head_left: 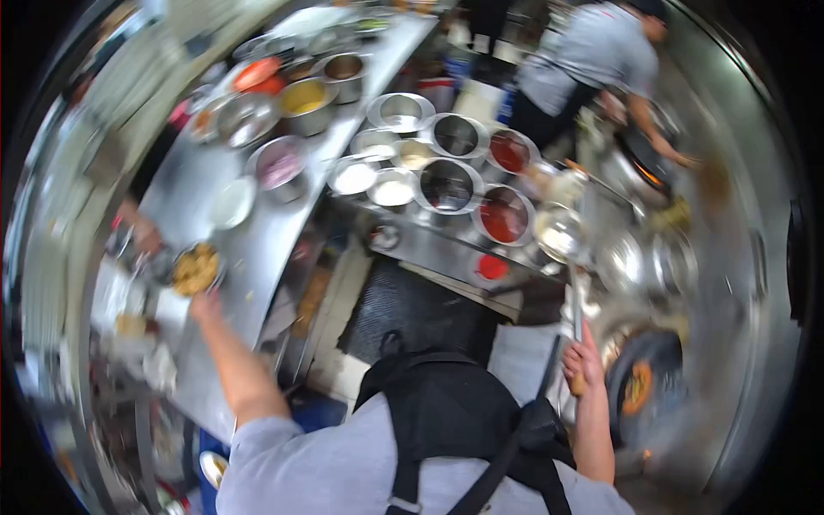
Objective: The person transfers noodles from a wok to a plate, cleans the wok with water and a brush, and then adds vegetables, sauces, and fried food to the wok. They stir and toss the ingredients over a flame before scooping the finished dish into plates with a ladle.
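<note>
My left hand reaches out over the steel counter at the left, its fingers closed at the near rim of a metal bowl. Golden-brown food pieces fill that bowl. In my right hand is a ladle, gripped low on its long shaft near the wooden end. The ladle's head points away from me, close to the sauce pots, and its outline is blurred. To the right of this hand a dark wok holds some orange-brown food.
Several steel pots with red sauce and other contents stand ahead. Another person's hand is across the left counter. A co-worker bends over another wok at the far right. A black mat lies on the floor.
</note>
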A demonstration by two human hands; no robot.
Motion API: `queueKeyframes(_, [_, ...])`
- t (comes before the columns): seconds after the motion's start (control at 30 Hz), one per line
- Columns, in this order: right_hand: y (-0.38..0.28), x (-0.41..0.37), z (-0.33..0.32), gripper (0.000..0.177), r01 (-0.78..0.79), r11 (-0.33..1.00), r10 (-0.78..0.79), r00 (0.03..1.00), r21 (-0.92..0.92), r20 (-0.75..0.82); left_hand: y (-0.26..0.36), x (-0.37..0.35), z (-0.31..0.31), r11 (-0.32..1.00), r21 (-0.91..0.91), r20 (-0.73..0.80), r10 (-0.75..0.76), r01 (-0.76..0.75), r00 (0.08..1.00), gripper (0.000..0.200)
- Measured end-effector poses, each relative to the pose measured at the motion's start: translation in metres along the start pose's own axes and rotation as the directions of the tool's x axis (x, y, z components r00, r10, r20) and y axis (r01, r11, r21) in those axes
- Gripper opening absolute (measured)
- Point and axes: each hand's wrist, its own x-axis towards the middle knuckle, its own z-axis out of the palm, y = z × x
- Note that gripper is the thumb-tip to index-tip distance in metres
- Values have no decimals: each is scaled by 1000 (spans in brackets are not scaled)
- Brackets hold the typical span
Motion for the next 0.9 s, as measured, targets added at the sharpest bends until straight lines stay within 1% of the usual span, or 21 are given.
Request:
queueKeyframes(0.03, [0, -4, 0, 73, 4, 1000, -4, 1000, -23, 13, 5, 6, -1, 991, 128, -38, -37, 41, 999, 26])
queueKeyframes(0.07, [0, -6, 0, 75, 6, 997, -9, 999, -82, -32, 5, 17, -4, 992, 125, 95, -8, -4, 995, 29])
queueKeyframes(0.1, [1, -10, 3, 76, -1, 990, -9, 997, -141, -76, 3, 26, -9, 990, 135, 126, 35, -52, 991, 35])
queueKeyframes(0.13, [3, -14, 6, 79, 16, 981, -39, 992, -195, -117, 15, 8, 2, 992, 125, 138, 8, -25, 990, 38])
queueKeyframes(0.17, [6, -17, 11, 81, 18, 967, -55, 989, -252, -140, 25, -19, 8, 999, 44, 130, 17, -23, 991, 31])
queueKeyframes(0.23, [9, -18, 18, 84, -10, 883, -108, 968, -470, -224, 34, -65, 21, 974, 184, 89, 121, -135, 989, 23])
queueKeyframes(0.27, [11, -16, 18, 85, -28, 821, -124, 966, -570, -227, 34, -71, 25, 974, 184, 101, 116, -133, 988, 23])
queueKeyframes(0.3, [13, -15, 19, 85, -26, 823, -129, 964, -567, -231, 35, -77, 25, 972, 168, 175, 134, -164, 975, 17])
queueKeyframes(0.33, [15, -13, 22, 85, -69, 693, -173, 951, -718, -258, 36, -80, 26, 969, 150, 247, 154, -194, 957, 12])
queueKeyframes(0.37, [17, -12, 25, 85, -118, 535, -221, 936, -836, -274, 38, -85, 31, 969, 149, 251, 154, -196, 956, 12])
queueKeyframes(0.4, [18, -12, 27, 85, -115, 538, -225, 935, -835, -274, 38, -90, 36, 964, 172, 334, 135, -202, 933, 10])
queueKeyframes(0.43, [19, -12, 29, 85, -124, 507, -228, 935, -853, -271, 41, -107, 46, 958, 195, 415, 112, -209, 903, 8])
queueKeyframes(0.47, [20, -13, 30, 85, -135, 474, -230, 935, -870, -270, 43, -128, 58, 959, 194, 419, 111, -208, 901, 8])
queueKeyframes(0.5, [20, -14, 32, 85, -145, 441, -233, 934, -886, -269, 45, -154, 72, 962, 181, 467, 100, -205, 879, 9])
queueKeyframes(0.53, [18, -16, 33, 85, -147, 444, -238, 932, -884, -274, 43, -175, 86, 965, 170, 515, 87, -201, 853, 9])
queueKeyframes(0.6, [13, -22, 33, 86, -113, 697, -115, 957, -708, -265, 36, -205, 107, 963, 185, 559, 60, -195, 827, 9])
queueKeyframes(0.67, [11, -24, 29, 87, -96, 719, -113, 961, -688, -253, 30, -235, 124, 952, 238, 610, 9, -194, 792, 11])
queueKeyframes(0.73, [6, -24, 30, 87, -75, 739, -116, 965, -669, -235, 19, -251, 136, 951, 268, 656, -64, -153, 752, 13])
queueKeyframes(0.8, [2, -27, 35, 86, -112, 777, -61, 966, -619, -252, 9, -276, 149, 960, 255, 697, -100, -116, 710, 13])
queueKeyframes(0.83, [0, -26, 35, 86, -106, 779, -69, 965, -618, -252, 4, -280, 154, 950, 291, 720, -136, -118, 681, 13])
queueKeyframes(0.9, [-2, -26, 34, 83, -98, 845, -36, 971, -526, -238, -10, -295, 163, 953, 288, 765, -172, -90, 621, 13])
